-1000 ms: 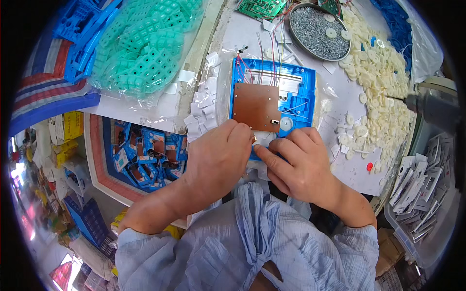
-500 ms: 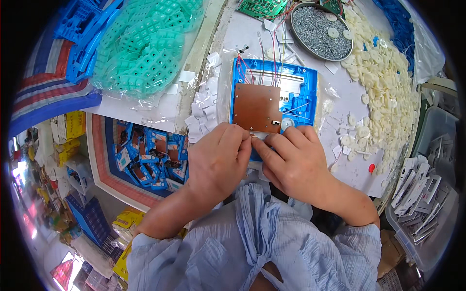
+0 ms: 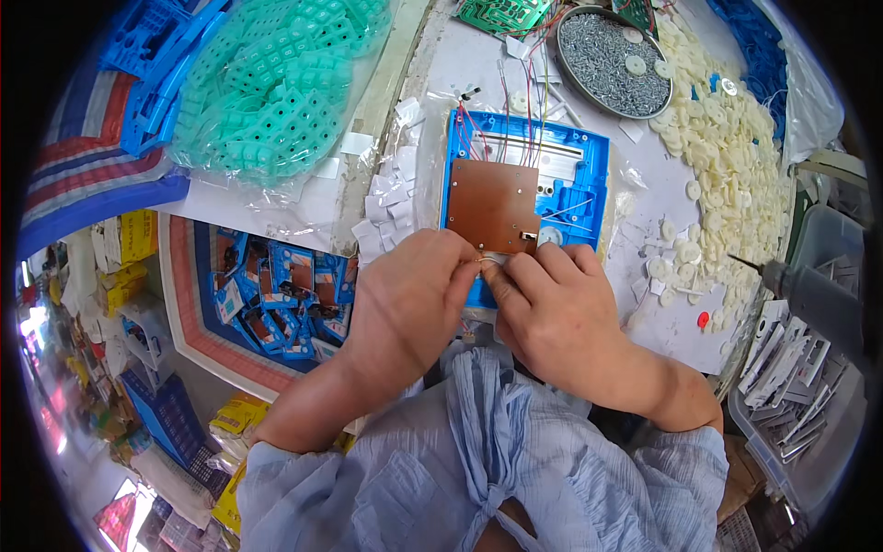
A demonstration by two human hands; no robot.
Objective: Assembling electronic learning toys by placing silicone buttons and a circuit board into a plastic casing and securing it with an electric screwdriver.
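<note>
A brown circuit board (image 3: 495, 204) lies in a blue plastic housing (image 3: 596, 152), with several thin red and pale wires (image 3: 506, 138) rising from its far edge. At the board's near edge, the fingertips of my left hand (image 3: 418, 285) pinch a short thin pale wire (image 3: 491, 258). My right hand (image 3: 561, 308) is closed at the same spot, its thumb and index finger pressed against that wire. The wire's ends are hidden by my fingers. Right of the board, a white disc (image 3: 550, 235) sits in the housing.
A round tray of screws (image 3: 607, 69) stands beyond the housing, beside a heap of cream plastic discs (image 3: 717, 156). An electric screwdriver (image 3: 800, 293) points in from the right. Green keypads (image 3: 276, 92) in clear plastic lie far left; a bin of blue units (image 3: 285, 294) sits below.
The electric screwdriver has come into view at the right. The housing and board sit slightly farther right in the picture. Both hands keep their pinch at the board's near edge.
</note>
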